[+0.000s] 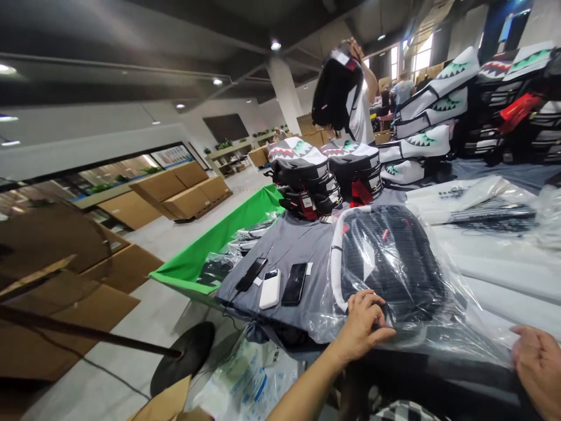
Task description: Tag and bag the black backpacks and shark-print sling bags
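Note:
A black ribbed backpack (394,266) with a white side lies on the table inside a clear plastic bag (458,327). My left hand (363,327) is at the near left corner of the backpack, fingers curled over its edge through the film and thumb pointing right. At the right edge of the view, my right hand (537,362) pinches the loose side of the plastic bag, its film stretched between the two hands. Part of the right hand is cut off by the frame.
Two phones (295,284) (252,275) and a white power bank (270,289) lie left of the backpack. Stacked backpacks (302,166) stand behind. Plastic bags (486,199) lie right. A green-lined bin (184,272) adjoins the table. A person (363,117) lifts a black backpack (336,90).

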Motion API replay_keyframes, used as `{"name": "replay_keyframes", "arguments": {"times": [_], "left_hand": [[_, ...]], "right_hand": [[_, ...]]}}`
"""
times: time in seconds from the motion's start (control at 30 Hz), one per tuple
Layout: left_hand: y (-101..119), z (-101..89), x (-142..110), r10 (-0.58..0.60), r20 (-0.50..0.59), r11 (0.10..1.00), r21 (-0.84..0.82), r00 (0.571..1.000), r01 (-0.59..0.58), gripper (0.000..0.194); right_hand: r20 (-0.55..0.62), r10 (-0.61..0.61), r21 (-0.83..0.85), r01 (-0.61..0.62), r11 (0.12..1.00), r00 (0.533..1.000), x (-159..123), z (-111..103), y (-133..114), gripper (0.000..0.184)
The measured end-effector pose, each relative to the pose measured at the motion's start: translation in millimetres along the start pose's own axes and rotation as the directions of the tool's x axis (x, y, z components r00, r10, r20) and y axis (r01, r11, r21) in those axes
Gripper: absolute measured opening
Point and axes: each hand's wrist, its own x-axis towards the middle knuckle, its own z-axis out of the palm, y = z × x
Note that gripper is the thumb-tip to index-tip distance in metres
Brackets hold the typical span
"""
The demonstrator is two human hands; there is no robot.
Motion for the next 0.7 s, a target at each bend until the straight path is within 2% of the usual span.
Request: {"name": "replay_keyframes", "arguments": {"times": [0.07,0.13,0.23,0.3,0.37,0.43,0.5,0.6,0.63,0.7], "left_hand": [[-2,-7.9,2,-0.017,0.022,0.999,-0.050,1.000,0.018,0.015],[-4,-13.1,9,-0.063,0.040,0.993,-0.092,0.997,0.067,0.015],[-8,-12.9,26,-0.163,0.109,0.974,-0.141,0.981,0.178,0.022],[-15,-9.5,35,-0.186,0.159,0.964,-0.162,0.970,0.212,0.023],[-21,-5.9,40,-0.176,0.182,0.962,-0.178,0.967,0.208,0.022],[-26,-3.3,40,-0.151,0.186,0.962,-0.198,0.971,0.188,0.021],[-29,-2.2,36,-0.105,0.170,0.964,-0.226,0.980,0.143,0.021],[-31,-3.7,32,-0.029,0.161,0.956,-0.282,0.986,0.075,0.026],[-33,-4.7,32,-0.020,0.167,0.952,-0.298,0.986,0.070,0.028],[-36,-6.5,33,-0.010,0.178,0.946,-0.316,0.984,0.066,0.032]], "right_hand": [[-0.011,0.010,-0.005,-0.010,1.000,1.000,2,-2,-4,0.029],[-0.028,-0.010,-0.003,0.010,1.000,1.000,6,0,-7,0.030],[0.057,-0.073,0.001,0.073,0.997,0.996,14,6,-7,0.026],[0.132,-0.054,0.005,0.054,0.999,0.990,19,7,-4,0.027],[0.127,-0.013,0.004,0.012,1.000,0.992,22,-1,1,0.031],[0.038,0.007,-0.006,-0.006,1.000,0.999,23,-26,8,0.036],[-0.146,-0.021,-0.059,0.012,0.998,0.989,23,-64,18,0.040],[-0.441,-0.084,-0.225,-0.020,0.974,0.893,25,-131,36,0.045],[-0.481,-0.070,-0.266,-0.070,0.962,0.874,27,-152,42,0.047],[-0.461,0.043,-0.282,-0.192,0.940,0.886,33,-184,55,0.051]]}}
